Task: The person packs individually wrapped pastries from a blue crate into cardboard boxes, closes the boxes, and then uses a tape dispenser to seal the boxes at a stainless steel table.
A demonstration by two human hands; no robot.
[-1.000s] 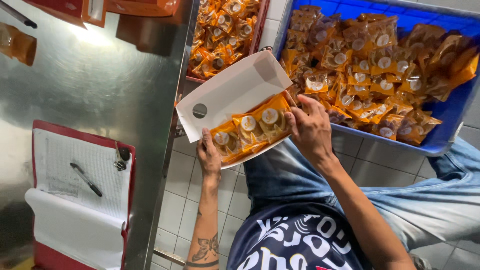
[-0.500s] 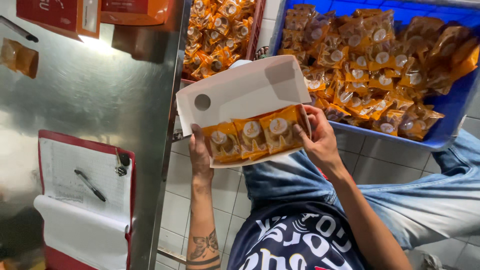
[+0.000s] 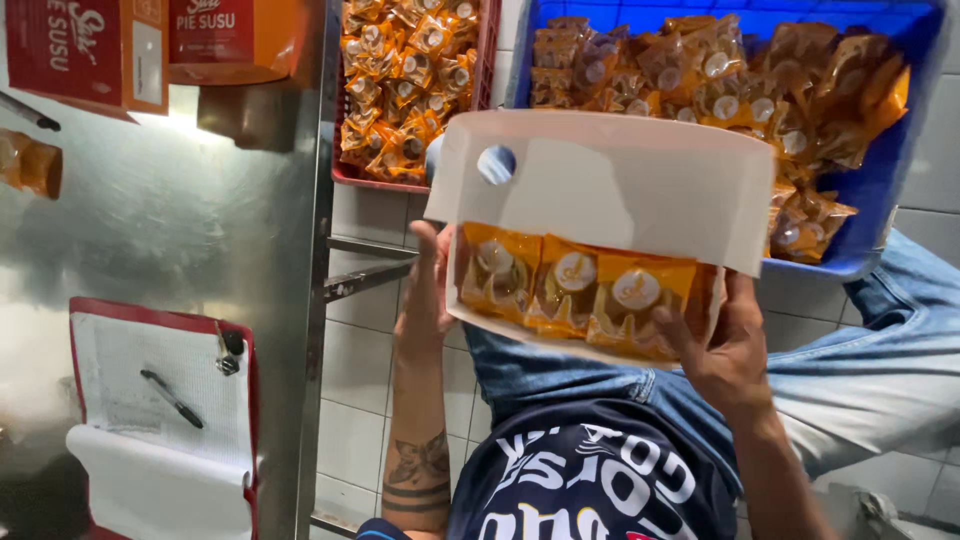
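Note:
I hold an open white cardboard box [image 3: 610, 185] in front of me, its lid flap standing up with a round hole near its left end. Three orange wrapped snack packets [image 3: 575, 285] lie side by side inside it. My left hand [image 3: 428, 290] grips the box's left end, thumb against its side. My right hand [image 3: 722, 345] holds the right end from below, fingers by the rightmost packet. The box hangs above my lap, in front of the blue crate.
A blue crate [image 3: 880, 190] full of orange packets sits behind the box; a red crate [image 3: 410, 80] of the same packets is to its left. A steel table [image 3: 170, 220] on the left carries a red clipboard [image 3: 160, 400] with a pen and red cartons [image 3: 150, 45]. White floor tiles lie below.
The box has been raised and brought closer to me, level now. My right hand slid from on top of the packets to the box's right end.

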